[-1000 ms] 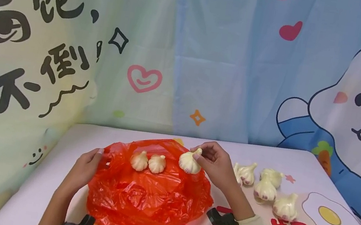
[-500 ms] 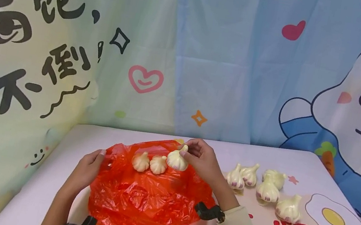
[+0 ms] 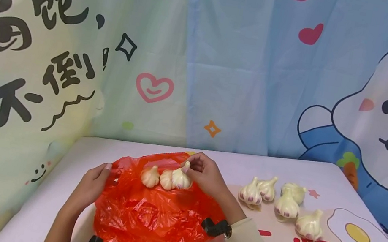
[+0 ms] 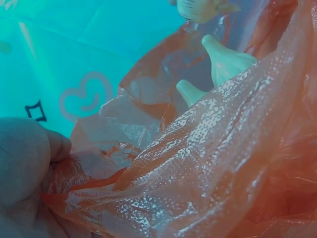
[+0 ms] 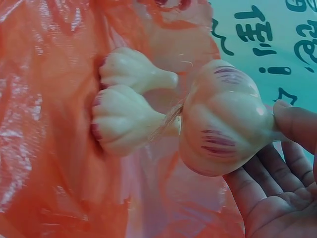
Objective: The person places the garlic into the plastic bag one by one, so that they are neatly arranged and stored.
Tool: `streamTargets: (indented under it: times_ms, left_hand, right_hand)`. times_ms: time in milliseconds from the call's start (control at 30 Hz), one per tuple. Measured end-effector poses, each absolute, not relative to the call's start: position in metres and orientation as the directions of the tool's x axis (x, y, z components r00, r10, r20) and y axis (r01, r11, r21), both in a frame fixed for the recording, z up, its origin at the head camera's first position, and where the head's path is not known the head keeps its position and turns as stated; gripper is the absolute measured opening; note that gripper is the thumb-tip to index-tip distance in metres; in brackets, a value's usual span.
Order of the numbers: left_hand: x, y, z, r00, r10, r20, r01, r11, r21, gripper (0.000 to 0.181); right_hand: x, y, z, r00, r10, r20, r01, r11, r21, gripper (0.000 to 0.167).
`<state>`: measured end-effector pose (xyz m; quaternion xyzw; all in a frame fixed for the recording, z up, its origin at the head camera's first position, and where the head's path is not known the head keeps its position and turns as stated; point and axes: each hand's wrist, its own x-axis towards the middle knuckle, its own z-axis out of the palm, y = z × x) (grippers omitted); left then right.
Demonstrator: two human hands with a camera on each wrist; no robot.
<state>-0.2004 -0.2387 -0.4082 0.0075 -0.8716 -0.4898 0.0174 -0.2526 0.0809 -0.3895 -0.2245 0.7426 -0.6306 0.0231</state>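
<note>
My left hand (image 3: pixel 93 183) grips the thin red plastic bag (image 3: pixel 146 224); my right hand (image 3: pixel 206 176) pinches a round, purple-streaked white garlic bulb (image 5: pixel 223 121). Inside: two bulbs (image 3: pixel 150 176) (outside: five others (image 3: pixel 286 207)).

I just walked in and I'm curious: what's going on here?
A person's right hand pinches a garlic bulb by its stem over a red plastic bag, with two more bulbs inside. Their left hand holds the bag's edge. Five other bulbs lie on the table to the right.
</note>
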Motion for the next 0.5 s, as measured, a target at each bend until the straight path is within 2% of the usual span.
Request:
streamTargets:
  times_ms: [300, 500]
  left_hand:
    - [-0.199, -0.239, -0.407, -0.999, -0.032, 0.024, 0.003, 0.539, 0.843, 0.054]
    - [-0.199, -0.238, -0.407, -0.999, -0.029, 0.029, 0.009, 0.531, 0.848, 0.052]
  right_hand:
    - [-0.248, 0.076, -0.394, -0.900, -0.383, 0.207, -0.297, 0.193, -0.935, 0.016]
    - [-0.265, 0.073, -0.423, -0.907, -0.378, 0.187, -0.291, 0.241, -0.926, 0.016]
